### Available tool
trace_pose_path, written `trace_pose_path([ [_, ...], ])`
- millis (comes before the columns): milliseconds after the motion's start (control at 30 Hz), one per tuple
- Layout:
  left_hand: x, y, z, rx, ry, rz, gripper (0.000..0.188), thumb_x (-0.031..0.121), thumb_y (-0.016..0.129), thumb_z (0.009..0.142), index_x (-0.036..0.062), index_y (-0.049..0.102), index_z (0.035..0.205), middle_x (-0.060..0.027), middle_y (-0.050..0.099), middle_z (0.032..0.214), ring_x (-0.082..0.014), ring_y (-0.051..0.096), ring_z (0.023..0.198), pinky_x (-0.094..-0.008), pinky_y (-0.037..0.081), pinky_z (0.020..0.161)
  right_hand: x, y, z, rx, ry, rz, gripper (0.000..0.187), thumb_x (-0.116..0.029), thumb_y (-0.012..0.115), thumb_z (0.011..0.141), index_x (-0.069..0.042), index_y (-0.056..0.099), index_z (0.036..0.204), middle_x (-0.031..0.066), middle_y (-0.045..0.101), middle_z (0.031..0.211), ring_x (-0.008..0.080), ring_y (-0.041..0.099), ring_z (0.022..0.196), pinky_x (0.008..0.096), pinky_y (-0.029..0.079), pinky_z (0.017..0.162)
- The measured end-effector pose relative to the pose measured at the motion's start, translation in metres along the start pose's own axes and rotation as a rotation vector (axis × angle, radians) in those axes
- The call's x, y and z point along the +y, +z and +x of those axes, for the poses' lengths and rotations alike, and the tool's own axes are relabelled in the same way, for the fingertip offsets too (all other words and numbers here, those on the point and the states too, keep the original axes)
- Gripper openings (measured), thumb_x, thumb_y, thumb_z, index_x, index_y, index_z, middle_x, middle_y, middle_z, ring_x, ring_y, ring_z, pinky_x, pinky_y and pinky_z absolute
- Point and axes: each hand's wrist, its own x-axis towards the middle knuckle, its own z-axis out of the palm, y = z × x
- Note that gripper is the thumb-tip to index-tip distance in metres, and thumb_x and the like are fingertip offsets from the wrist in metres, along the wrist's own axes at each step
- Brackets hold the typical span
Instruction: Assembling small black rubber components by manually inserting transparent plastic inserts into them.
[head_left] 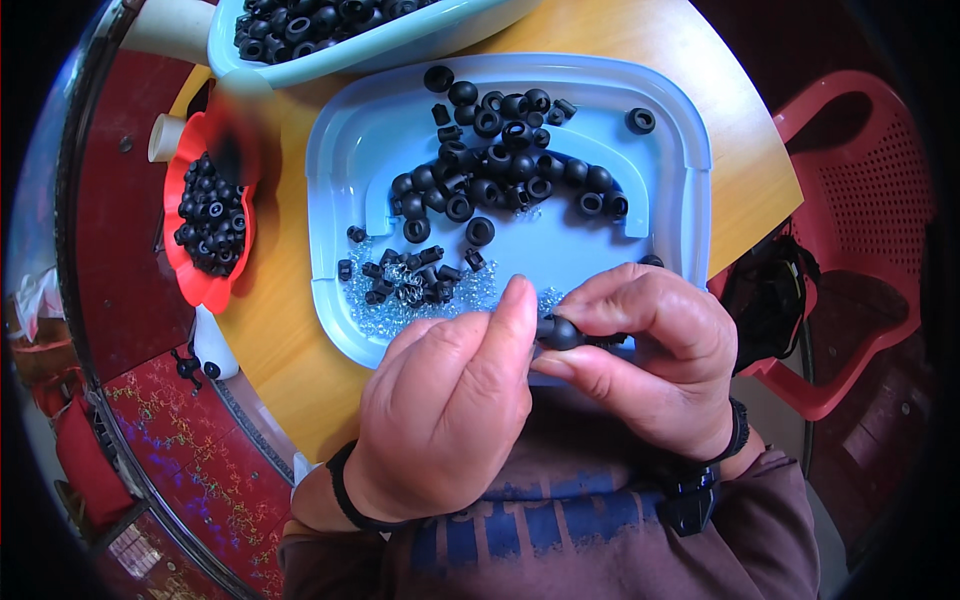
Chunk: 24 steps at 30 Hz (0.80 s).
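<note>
Two hands are meeting over the tray's near edge. Right hand (665, 345) is pinching a black ball-shaped piece (563, 334) between thumb and index fingers, the piece sitting at its 9 o'clock. Left hand (450, 395) is curling alongside, piece at its 2 o'clock; cannot tell its grip. Step is apparently involving fitting; next move is probably requiring steady alignment. Clear springs (380, 318) are lying at the piece's 9–10 o'clock inside the blue tray (702, 200).

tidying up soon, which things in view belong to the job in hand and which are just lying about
Likely in the job:
black rounded piece in the right hand, the left hand close against it
loose black parts and tiny shiny coils in the blue tray
red bowl and blue basin, holding similar parts

Apparently just about:
red chair
dark bag-like thing by it
</note>
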Motion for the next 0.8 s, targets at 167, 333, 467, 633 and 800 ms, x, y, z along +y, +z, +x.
trace_pose_path([
  [167,0.002,-0.004,0.002,-0.066,0.006,0.029,0.051,-0.001,0.067,0.066,-0.0027,0.053,0.116,-0.0096,0.059,0.082,-0.0228,0.056,0.068,-0.0317,0.047,0.06,0.0,-0.001,0.0,-0.014,0.024,0.028,0.018,0.0,0.073,0.068,0.003,0.06,0.081,0.0143,0.064,0.077,0.0223,0.064,0.071,0.0278,0.051,0.063],
  [333,-0.003,0.002,-0.002,-0.014,0.064,0.076,0.056,0.005,0.073,0.063,-0.0014,0.053,0.115,-0.0078,0.058,0.081,-0.0202,0.054,0.066,-0.0305,0.046,0.059,0.0,-0.001,-0.004,-0.048,0.212,0.215,0.017,0.0,0.072,0.071,0.003,0.062,0.084,0.0136,0.065,0.084,0.0176,0.064,0.077,0.0257,0.051,0.067],
  [467,-0.008,0.005,-0.006,0.024,0.112,0.114,0.056,0.007,0.075,0.063,-0.0012,0.052,0.114,-0.0063,0.056,0.078,-0.0182,0.052,0.063,-0.0293,0.043,0.056,0.0,0.002,-0.006,-0.016,0.251,0.323,0.017,0.001,0.072,0.072,0.003,0.062,0.085,0.0131,0.065,0.085,0.0166,0.064,0.079,0.0259,0.051,0.069],
  [633,-0.004,0.006,-0.006,0.057,0.093,0.091,0.051,0.009,0.072,0.069,-0.0025,0.051,0.114,-0.0049,0.054,0.076,-0.0176,0.05,0.06,-0.0285,0.041,0.054,-0.003,0.004,-0.006,-0.007,0.31,0.431,0.018,0.002,0.073,0.071,0.004,0.062,0.085,0.0133,0.065,0.087,0.0168,0.063,0.081,0.0267,0.051,0.073],
  [800,-0.008,0.006,-0.006,0.066,0.138,0.13,0.047,0.009,0.07,0.072,-0.0023,0.051,0.114,-0.0046,0.053,0.076,-0.0183,0.049,0.058,-0.0293,0.04,0.052,-0.003,0.004,-0.006,-0.01,0.371,0.499,0.016,0.003,0.072,0.071,0.004,0.062,0.084,0.0127,0.065,0.088,0.0161,0.062,0.083,0.027,0.05,0.075],
])
